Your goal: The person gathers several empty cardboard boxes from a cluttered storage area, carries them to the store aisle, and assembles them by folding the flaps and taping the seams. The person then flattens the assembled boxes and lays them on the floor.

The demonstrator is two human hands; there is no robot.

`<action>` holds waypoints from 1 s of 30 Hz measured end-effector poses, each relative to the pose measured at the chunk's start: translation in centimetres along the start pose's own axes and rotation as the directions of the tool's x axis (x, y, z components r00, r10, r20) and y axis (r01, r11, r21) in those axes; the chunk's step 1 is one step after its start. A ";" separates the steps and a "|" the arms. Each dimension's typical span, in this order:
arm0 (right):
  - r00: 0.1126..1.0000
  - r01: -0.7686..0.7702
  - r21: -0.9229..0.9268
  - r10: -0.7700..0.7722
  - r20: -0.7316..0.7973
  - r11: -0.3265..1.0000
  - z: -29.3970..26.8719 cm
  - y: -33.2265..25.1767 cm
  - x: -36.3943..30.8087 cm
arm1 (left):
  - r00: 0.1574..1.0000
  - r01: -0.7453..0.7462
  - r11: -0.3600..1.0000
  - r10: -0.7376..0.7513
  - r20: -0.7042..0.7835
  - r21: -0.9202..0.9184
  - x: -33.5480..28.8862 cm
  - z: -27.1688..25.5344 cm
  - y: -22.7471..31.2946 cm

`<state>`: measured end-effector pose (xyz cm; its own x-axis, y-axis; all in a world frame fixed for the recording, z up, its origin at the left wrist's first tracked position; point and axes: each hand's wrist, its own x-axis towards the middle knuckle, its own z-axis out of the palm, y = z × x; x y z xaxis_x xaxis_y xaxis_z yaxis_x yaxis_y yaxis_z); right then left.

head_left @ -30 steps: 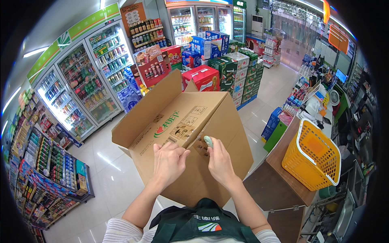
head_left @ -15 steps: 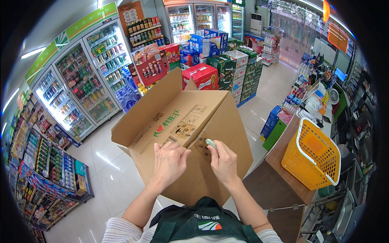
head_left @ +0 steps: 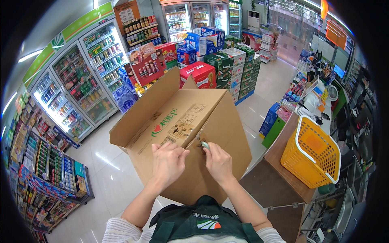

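I see the big box (head_left: 202,121) right in front of the apron (head_left: 182,227). The right hand (head_left: 219,163) pinches a small green tool (head_left: 205,144). The left hand (head_left: 167,164) curls at the box; I can't tell its grip. The box looks stiff and light; I'd hold its edge.

The person I'm watching wears a dark green apron (head_left: 182,231) with broad straps, white lettering (head_left: 207,215) and an emblem (head_left: 208,224) of curved green, white and orange-red bands. Its white shirt sleeves (head_left: 121,232), finely striped grey, are bunched near the elbows; the left hand (head_left: 168,163) and right hand (head_left: 219,163) are bare.
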<state>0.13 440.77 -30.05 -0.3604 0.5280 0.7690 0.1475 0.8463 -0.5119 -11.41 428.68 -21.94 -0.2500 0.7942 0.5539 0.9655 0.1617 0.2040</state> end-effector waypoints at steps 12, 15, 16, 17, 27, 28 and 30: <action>1.000 -0.019 0.007 0.019 -0.006 1.000 1.1 5.4 -6.9 | 1.000 0.017 1.000 -0.017 -0.009 0.021 -0.1 0.4 0.2; 0.999 -0.035 -0.002 0.035 0.015 0.999 1.4 6.4 -8.2 | 1.000 0.018 0.999 -0.019 0.023 0.035 -0.2 0.1 0.4; 0.999 -0.040 -0.008 0.040 0.022 0.999 1.3 6.7 -8.7 | 0.999 0.028 0.998 -0.030 0.038 0.048 -0.2 0.0 0.5; 0.998 -0.053 -0.016 0.054 0.043 0.998 1.3 7.0 -9.1 | 0.999 0.019 0.999 -0.021 0.036 0.049 -0.2 -0.1 0.6; 0.988 -0.119 -0.093 0.127 0.090 0.989 0.7 10.2 -14.5 | 0.999 0.024 0.999 -0.026 0.040 0.047 -0.4 -0.1 1.2; 0.987 -0.119 -0.101 0.129 0.100 0.988 0.5 10.6 -14.9 | 0.997 0.040 0.998 -0.043 0.063 0.052 -0.4 -0.2 1.3; 0.985 -0.125 -0.110 0.137 0.109 0.986 0.4 11.1 -15.8 | 0.998 0.017 0.998 -0.021 0.065 0.062 -0.5 -0.3 1.3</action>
<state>7.11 441.80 -48.01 -0.4353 0.6279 0.6452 0.2915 0.7764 -0.5588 -10.06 428.36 -21.68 -0.2649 0.8271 0.4957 0.9638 0.2109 0.1631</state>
